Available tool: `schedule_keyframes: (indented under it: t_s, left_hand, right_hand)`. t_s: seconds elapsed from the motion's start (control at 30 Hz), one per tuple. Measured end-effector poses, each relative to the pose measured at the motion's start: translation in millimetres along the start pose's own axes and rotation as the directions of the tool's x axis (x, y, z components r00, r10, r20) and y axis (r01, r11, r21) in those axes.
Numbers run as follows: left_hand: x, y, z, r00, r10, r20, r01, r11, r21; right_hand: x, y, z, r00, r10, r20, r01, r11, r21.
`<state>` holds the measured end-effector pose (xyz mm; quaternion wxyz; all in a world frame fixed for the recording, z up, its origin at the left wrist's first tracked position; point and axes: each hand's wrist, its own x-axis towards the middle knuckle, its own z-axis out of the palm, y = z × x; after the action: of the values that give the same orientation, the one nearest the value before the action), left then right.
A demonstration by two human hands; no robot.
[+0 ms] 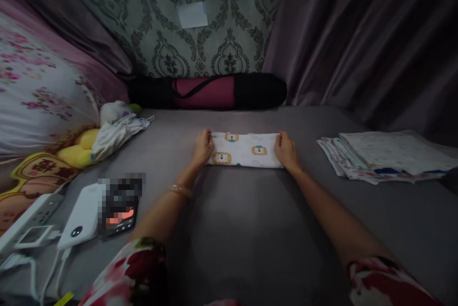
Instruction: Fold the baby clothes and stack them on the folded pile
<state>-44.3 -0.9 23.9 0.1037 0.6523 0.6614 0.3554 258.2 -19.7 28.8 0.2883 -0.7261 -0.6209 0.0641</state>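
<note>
A white cloth (246, 150) with yellow lion faces is folded into a long rectangle on the grey bed surface (229, 220). My left hand (203, 147) grips its left end, fingers closed on the edge. At the opposite end, my right hand (286, 150) has its fingers closed round the right edge. The cloth is stretched flat between both hands.
Stacked folded cloths (390, 153) lie at the right. A black and pink roll (203, 92) rests along the wall. Soft toys (80, 147) and a crumpled cloth (119, 135) are at the left, near a white power bank (84, 213), a phone (123, 215) and a power strip (30, 220).
</note>
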Motion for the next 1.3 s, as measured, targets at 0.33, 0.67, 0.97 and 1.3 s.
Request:
schedule_keyframes:
  t_s: [0.33,0.67,0.97,1.3]
  left_hand:
    - [9.2,-2.2,16.4,0.997,-0.025,0.075,0.007,0.973,0.229]
    - [13.6,-10.2,25.6,0.996,-0.030,0.085,0.014,0.982,0.187]
    - [-1.1,-35.3,-4.3,0.924,-0.362,0.126,0.380,0.907,-0.181]
    - [-50.6,-12.2,-40.8,0.873,-0.357,0.334,0.444,0.863,-0.239]
  right_hand:
    - [14.1,-0.4,6.2,0.990,-0.024,0.135,0.057,0.969,-0.240]
    - [20.0,-3.9,11.5,0.988,0.113,0.102,-0.090,0.975,-0.203]
    - [13.6,28.4,-5.5,0.910,0.308,0.279,-0.377,0.893,0.244]
    - [-34.9,42.4,-11.1,0.957,0.129,0.259,-0.197,0.946,0.258]
